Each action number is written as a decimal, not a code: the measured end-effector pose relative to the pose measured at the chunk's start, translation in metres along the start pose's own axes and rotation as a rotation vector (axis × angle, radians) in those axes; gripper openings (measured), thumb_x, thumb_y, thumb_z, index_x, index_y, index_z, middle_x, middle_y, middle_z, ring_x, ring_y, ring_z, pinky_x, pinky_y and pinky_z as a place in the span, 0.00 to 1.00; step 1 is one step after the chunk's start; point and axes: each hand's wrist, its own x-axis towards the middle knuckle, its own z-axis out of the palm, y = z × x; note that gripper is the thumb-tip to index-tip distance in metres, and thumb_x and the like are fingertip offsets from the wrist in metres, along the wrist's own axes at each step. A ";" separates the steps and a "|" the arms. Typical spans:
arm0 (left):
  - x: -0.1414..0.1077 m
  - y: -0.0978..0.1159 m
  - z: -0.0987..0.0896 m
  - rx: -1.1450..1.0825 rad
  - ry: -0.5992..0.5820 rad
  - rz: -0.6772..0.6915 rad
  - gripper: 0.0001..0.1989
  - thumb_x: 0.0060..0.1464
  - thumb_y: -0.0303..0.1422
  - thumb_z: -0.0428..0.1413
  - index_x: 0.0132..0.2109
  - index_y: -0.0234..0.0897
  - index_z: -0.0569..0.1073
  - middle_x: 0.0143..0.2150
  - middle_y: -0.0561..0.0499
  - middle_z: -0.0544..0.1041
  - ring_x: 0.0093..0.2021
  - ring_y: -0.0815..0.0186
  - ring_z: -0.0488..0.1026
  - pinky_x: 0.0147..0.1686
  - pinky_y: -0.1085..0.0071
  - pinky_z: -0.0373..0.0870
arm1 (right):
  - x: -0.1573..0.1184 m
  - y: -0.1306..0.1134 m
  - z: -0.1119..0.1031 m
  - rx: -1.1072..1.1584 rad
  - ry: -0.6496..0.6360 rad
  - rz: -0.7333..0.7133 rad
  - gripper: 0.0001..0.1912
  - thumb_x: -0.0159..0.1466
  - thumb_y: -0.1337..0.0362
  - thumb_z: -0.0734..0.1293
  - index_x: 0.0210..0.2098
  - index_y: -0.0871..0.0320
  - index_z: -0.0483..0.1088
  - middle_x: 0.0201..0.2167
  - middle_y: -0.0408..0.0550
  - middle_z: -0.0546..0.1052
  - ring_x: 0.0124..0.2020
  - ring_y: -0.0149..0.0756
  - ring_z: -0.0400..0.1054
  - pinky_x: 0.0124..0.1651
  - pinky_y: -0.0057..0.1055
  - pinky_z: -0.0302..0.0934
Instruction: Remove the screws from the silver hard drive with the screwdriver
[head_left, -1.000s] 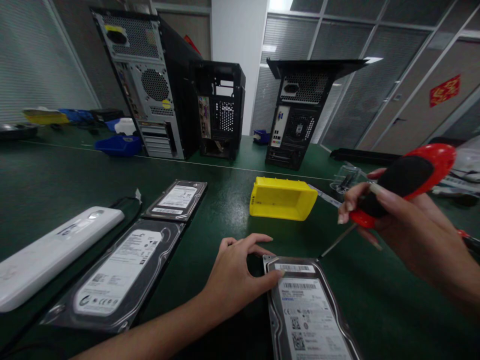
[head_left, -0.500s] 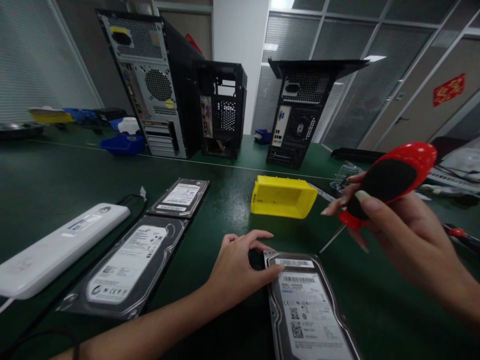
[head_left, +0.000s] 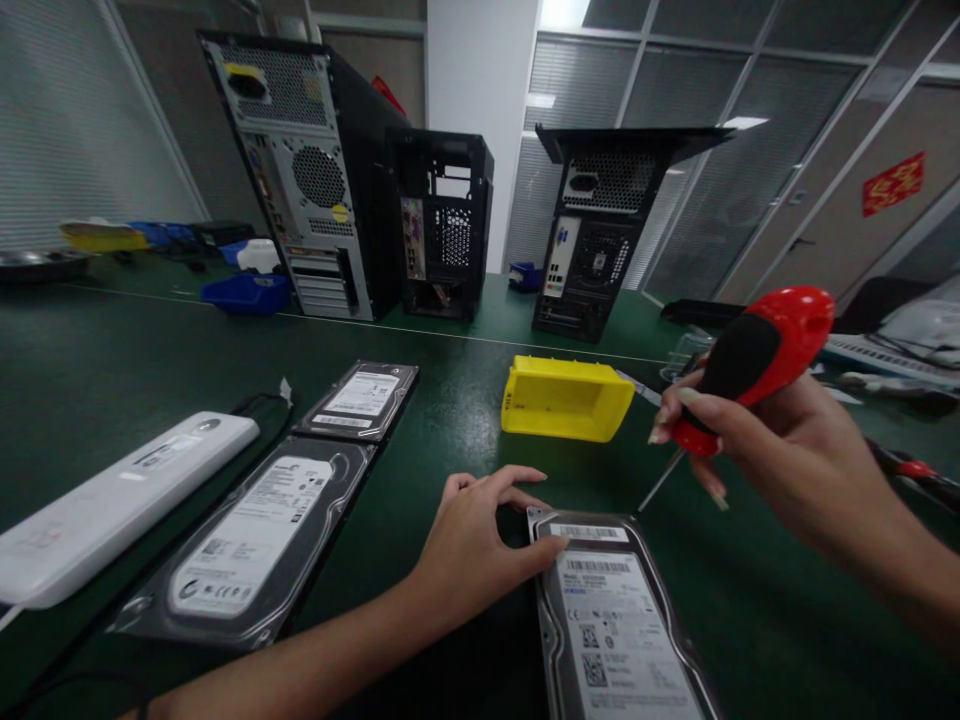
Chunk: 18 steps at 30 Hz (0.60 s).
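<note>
A hard drive (head_left: 619,630) with a white label lies at the bottom right of the view, cut off by the lower edge. My left hand (head_left: 480,535) holds its far left corner, thumb on top and fingers along the far edge. In my right hand (head_left: 787,440) is a screwdriver (head_left: 757,350) with a red and black handle, its fingers wrapped round the grip. The thin shaft slants down to the left, with the tip at the drive's far right corner. Whether the tip sits in a screw is too small to tell.
Two more hard drives, a near one (head_left: 251,535) and a far one (head_left: 360,400), lie left beside a white power strip (head_left: 127,500). A yellow bin (head_left: 566,400) stands beyond my hands. Computer cases (head_left: 322,180) line the back. Pliers (head_left: 919,470) lie right.
The screwdriver's handle has swung left and stands a little more upright, my right hand moving with it. The tip stays at the drive's corner. My left hand keeps its place.
</note>
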 end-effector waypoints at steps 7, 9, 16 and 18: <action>-0.001 0.003 -0.002 -0.004 -0.012 -0.020 0.25 0.46 0.42 0.59 0.52 0.46 0.66 0.43 0.60 0.79 0.49 0.55 0.65 0.47 0.59 0.55 | 0.003 -0.001 -0.005 -0.029 -0.010 0.079 0.18 0.53 0.53 0.70 0.39 0.54 0.64 0.27 0.46 0.75 0.21 0.35 0.69 0.10 0.22 0.59; -0.001 0.003 -0.001 -0.002 -0.017 -0.032 0.25 0.46 0.42 0.59 0.52 0.46 0.66 0.43 0.59 0.79 0.48 0.55 0.65 0.47 0.59 0.55 | 0.003 0.002 -0.010 0.012 -0.013 0.079 0.20 0.55 0.54 0.68 0.46 0.49 0.64 0.32 0.47 0.75 0.32 0.42 0.72 0.11 0.22 0.59; -0.001 0.000 -0.001 -0.006 -0.004 -0.008 0.25 0.46 0.43 0.59 0.52 0.47 0.66 0.43 0.59 0.79 0.49 0.54 0.65 0.47 0.58 0.54 | 0.003 -0.001 -0.021 -0.097 -0.014 0.046 0.19 0.56 0.55 0.68 0.46 0.48 0.67 0.38 0.48 0.76 0.32 0.39 0.72 0.10 0.19 0.57; 0.000 0.001 -0.001 -0.005 -0.001 -0.010 0.25 0.46 0.43 0.59 0.52 0.46 0.66 0.43 0.59 0.79 0.48 0.54 0.66 0.47 0.58 0.55 | 0.003 -0.003 -0.020 -0.172 -0.003 0.017 0.18 0.54 0.55 0.70 0.43 0.50 0.68 0.35 0.49 0.77 0.29 0.38 0.72 0.11 0.18 0.57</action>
